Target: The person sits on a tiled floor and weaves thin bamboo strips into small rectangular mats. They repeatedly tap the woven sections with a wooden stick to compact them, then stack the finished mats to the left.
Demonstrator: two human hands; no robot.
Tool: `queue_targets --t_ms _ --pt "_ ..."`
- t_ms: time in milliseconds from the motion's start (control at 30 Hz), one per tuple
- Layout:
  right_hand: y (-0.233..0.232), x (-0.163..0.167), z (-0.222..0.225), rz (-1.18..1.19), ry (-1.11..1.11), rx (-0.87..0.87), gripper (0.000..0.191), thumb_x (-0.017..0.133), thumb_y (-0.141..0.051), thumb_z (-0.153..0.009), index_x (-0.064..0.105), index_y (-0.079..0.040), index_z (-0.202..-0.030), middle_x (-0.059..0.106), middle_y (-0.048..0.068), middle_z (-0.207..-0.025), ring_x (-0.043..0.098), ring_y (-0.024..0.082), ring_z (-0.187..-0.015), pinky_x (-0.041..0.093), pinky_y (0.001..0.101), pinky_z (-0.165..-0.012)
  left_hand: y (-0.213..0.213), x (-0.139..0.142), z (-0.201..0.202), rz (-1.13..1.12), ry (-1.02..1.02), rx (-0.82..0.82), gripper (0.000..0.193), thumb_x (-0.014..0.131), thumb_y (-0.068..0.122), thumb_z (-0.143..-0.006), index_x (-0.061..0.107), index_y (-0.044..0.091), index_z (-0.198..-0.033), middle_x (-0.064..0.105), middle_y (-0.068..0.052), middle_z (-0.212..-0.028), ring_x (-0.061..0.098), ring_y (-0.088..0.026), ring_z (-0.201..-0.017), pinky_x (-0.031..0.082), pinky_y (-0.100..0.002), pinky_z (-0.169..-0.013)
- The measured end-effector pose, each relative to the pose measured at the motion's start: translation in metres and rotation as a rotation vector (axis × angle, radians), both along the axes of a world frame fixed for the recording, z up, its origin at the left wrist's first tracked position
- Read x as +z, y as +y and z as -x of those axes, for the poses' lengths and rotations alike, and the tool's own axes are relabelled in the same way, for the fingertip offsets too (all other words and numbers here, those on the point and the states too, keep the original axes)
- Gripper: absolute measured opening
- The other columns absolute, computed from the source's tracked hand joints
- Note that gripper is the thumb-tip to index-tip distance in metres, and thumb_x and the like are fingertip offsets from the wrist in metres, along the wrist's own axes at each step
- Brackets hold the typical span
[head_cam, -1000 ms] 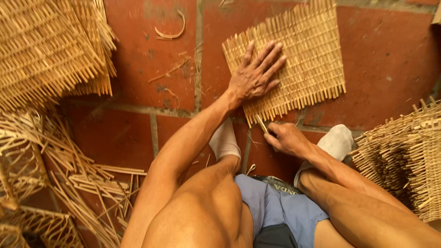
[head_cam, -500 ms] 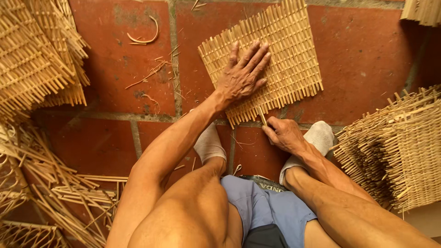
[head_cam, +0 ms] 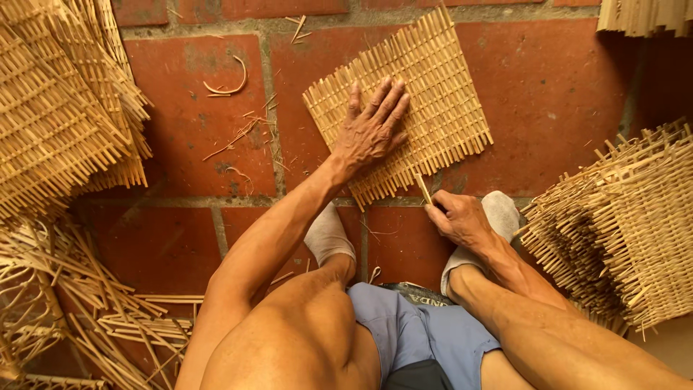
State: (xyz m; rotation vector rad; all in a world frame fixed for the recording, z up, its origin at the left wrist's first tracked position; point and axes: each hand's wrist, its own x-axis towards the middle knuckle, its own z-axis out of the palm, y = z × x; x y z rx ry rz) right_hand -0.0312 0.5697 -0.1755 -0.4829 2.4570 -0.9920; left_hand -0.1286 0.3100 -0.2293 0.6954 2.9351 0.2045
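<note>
Only the head camera here, looking straight down. The woven mat [head_cam: 404,115] lies flat on the red tile floor [head_cam: 556,94], upper middle of the frame. The left hand [head_cam: 372,130] is pressed on it, fingers spread wide, palm down, gripping nothing. The right hand [head_cam: 458,217] sits just below the mat's lower edge, fingers pinched closed on a thin splint [head_cam: 422,188] whose tip touches that fringed edge.

My take on doing this bit well: keep the flat hand's weight near the edge being worked so the mat doesn't skate on the tile, and feed the splint in line with the row, low and straight, so it doesn't buckle or snap.

Around it: a stack of woven panels [head_cam: 58,108] at the upper left, loose strips [head_cam: 86,310] at the lower left, a half-made basket [head_cam: 628,224] on the right, and socked feet [head_cam: 328,235] tucked under the mat's edge.
</note>
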Motion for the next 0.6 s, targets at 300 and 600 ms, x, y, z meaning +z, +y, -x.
queue_targets --t_ms 300,600 --pt "0.0 -0.014 0.01 -0.096 0.073 0.071 0.025 0.071 -0.021 -0.092 0.058 -0.003 -0.081 0.063 0.02 -0.069 0.063 0.042 -0.063 0.049 0.0513 -0.056 0.028 -0.003 0.008 -0.08 0.05 -0.036 0.077 0.029 0.066 -0.11 0.023 0.016 -0.168 0.013 -0.002 -0.176 0.008 -0.02 -0.162 -0.006 -0.057 -0.129" --pt "0.003 -0.009 0.015 -0.054 0.068 0.065 0.021 0.07 -0.023 -0.091 0.062 -0.005 -0.084 0.064 0.021 -0.069 0.064 0.043 -0.064 0.05 0.0512 -0.057 0.026 0.002 0.006 -0.047 0.092 -0.063 0.078 0.03 0.066 -0.11 0.026 0.014 -0.169 0.014 -0.003 -0.175 0.008 -0.022 -0.162 -0.006 -0.057 -0.129"
